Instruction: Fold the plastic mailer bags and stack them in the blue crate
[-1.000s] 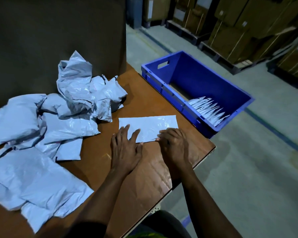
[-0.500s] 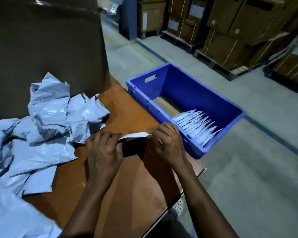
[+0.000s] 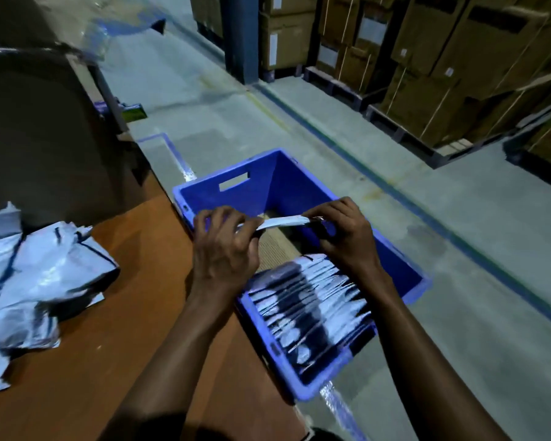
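Note:
A folded white mailer bag (image 3: 282,221) hangs edge-on above the blue crate (image 3: 255,179). My left hand (image 3: 226,249) pinches its left end and my right hand (image 3: 344,237) pinches its right end. Inside the crate, a row of several folded bags (image 3: 309,310) stands on edge in the near half. The far half of the crate floor shows bare. A heap of crumpled grey mailer bags (image 3: 42,281) lies on the brown table (image 3: 140,313) at the left.
The crate stands off the table's right edge, above the grey floor (image 3: 458,249). A dark panel (image 3: 39,138) rises behind the table. Stacked cardboard boxes on pallets (image 3: 442,74) line the far right.
Both hands lifted the folded bag off the table and carried it right, over the crate. The view swung right with them.

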Tool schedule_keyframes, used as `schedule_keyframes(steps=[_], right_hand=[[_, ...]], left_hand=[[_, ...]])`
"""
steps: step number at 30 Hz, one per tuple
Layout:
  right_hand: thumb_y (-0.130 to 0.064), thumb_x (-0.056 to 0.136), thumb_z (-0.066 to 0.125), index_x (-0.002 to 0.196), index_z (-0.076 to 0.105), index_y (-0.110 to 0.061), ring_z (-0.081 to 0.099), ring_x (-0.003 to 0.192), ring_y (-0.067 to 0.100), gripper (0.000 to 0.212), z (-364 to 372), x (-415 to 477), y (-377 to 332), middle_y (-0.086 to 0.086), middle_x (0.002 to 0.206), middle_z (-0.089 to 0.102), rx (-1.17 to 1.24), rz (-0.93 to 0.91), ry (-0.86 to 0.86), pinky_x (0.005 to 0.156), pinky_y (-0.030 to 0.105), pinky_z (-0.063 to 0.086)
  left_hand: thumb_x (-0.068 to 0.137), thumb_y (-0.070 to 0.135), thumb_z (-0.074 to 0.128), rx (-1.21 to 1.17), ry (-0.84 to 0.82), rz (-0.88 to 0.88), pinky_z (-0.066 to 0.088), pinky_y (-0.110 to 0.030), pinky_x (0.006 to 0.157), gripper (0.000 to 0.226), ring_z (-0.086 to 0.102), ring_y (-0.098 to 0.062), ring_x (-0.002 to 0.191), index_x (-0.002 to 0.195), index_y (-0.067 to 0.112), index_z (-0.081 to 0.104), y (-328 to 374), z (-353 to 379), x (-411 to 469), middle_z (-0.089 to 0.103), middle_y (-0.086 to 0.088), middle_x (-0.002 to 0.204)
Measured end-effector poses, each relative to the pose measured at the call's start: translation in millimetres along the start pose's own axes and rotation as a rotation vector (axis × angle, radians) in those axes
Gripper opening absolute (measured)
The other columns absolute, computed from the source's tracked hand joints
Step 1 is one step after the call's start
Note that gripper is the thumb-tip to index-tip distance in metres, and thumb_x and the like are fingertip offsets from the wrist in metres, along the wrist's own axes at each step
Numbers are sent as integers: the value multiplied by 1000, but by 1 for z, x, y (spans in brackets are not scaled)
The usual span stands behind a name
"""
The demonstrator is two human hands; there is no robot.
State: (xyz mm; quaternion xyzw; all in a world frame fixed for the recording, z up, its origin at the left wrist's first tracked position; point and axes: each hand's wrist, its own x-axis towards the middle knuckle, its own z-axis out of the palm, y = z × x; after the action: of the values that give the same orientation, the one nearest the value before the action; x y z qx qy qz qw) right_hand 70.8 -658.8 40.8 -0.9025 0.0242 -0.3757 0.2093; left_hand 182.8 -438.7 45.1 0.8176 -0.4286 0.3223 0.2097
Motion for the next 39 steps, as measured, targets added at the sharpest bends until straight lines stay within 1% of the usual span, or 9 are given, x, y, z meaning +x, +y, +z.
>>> schedule_keyframes(steps=[2,5,10,14,20,26,33,36,39], right_hand=[[-1,78,73,98,77,-13,59,89,24,24,6,7,28,1,92,72,-7,61,-98,74,34,48],[-17,78,67,93,76,-17,62,88,31,18,26,14,58,3,87,69,-86,87,-326,64,40,53],[-14,85,73,108,76,-21,63,107,33,24,65,17,86,5,105,69,-187,117,-730,74,41,51],[-24,89,74,116,76,-23,64,115,31,26,81,2,104,5,121,69,-167,210,-964,85,40,53],[-28,90,75,111,78,-24,71,110,30,22,89,-9,123,11,115,76,-47,409,-1101,89,40,58],[-53,92,72,117,75,-25,68,109,27,37,102,0,118,6,118,74,-35,457,-1165,89,37,56],[-57,102,54,148,54,-27,54,133,30,55,116,-1,117,7,145,55,-37,448,-1228,105,43,48],[-57,106,45,149,56,-30,51,137,27,51,114,-12,121,6,150,55,-14,432,-1270,109,38,44],[-61,107,39,127,67,-28,63,119,28,47,113,-15,124,6,127,69,-34,472,-1316,100,40,51]], left_hand=[[76,14,78,61,-115,1,38,-49,87,22,61,-36,95,99,14,76,2,29,8,68,-7,89],[77,23,83,178,-456,-48,38,-48,87,20,58,-34,93,92,14,73,4,63,17,66,-8,87],[93,28,63,294,-1041,-182,43,-44,99,29,60,-32,119,120,17,63,11,93,25,65,-9,121],[96,22,60,242,-1269,-231,48,-42,98,35,59,-33,125,130,16,57,18,109,7,60,-11,133],[102,27,51,50,-1390,-450,43,-43,107,35,52,-34,133,136,17,55,8,125,-1,53,-12,143],[95,29,47,-152,-1415,-678,46,-45,108,49,53,-36,132,143,19,53,3,161,5,53,-15,148],[96,43,28,-242,-1519,-823,12,-52,127,70,13,-33,158,164,39,12,6,190,-25,6,0,174],[85,48,25,-253,-1537,-861,13,-54,126,78,15,-31,158,162,46,16,7,190,-27,10,1,174],[88,49,27,-283,-1545,-882,23,-53,122,72,31,-34,150,159,40,27,7,195,-24,28,-7,167]])
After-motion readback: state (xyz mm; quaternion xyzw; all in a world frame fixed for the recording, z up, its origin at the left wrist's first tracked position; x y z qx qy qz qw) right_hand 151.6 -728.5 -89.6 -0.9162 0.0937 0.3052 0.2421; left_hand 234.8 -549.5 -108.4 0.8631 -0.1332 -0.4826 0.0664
